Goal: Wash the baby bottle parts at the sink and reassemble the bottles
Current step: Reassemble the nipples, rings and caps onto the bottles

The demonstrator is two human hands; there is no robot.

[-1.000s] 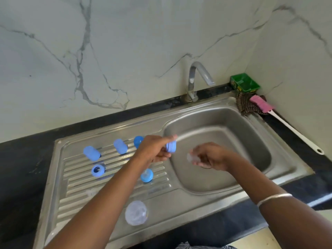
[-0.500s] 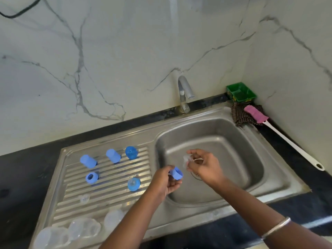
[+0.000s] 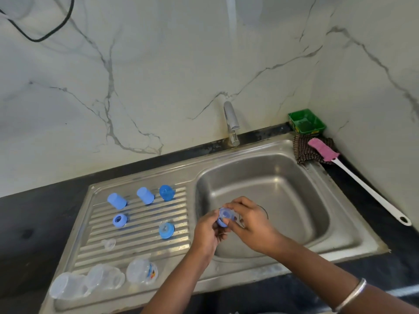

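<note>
While both hands meet over the basin's left edge, the left hand (image 3: 207,232) pinches a blue ring (image 3: 223,217) from below-left, fingers curled round it. Right hand (image 3: 250,225) comes in from the right, fingertips closed on something at the ring's open face, probably a clear teat, but it's too hidden to confirm. Ring's opening faces up and toward the right hand, so the insert would go along that axis, right hand pushing, left hand bracing. Both hands touch the ring; neither is nearer.

Out on the drainboard: two blue caps (image 3: 117,201) (image 3: 145,195) lying tilted near its back edge, a blue lid (image 3: 167,192) beside them, another ring (image 3: 119,220) mid-left, another blue part (image 3: 166,230) near the basin side. A clear teat (image 3: 108,243) lies loose lower down. Three clear bottles (image 3: 68,286) (image 3: 106,277) (image 3: 141,271) sit along the front edge, uncapped.

Tap (image 3: 230,123) at the sink's back edge, no water visible. Green tub (image 3: 306,121), cloth (image 3: 305,152), brush (image 3: 353,175) at the right back corner.

Judgement: washing looks done, reassembly just starting.
</note>
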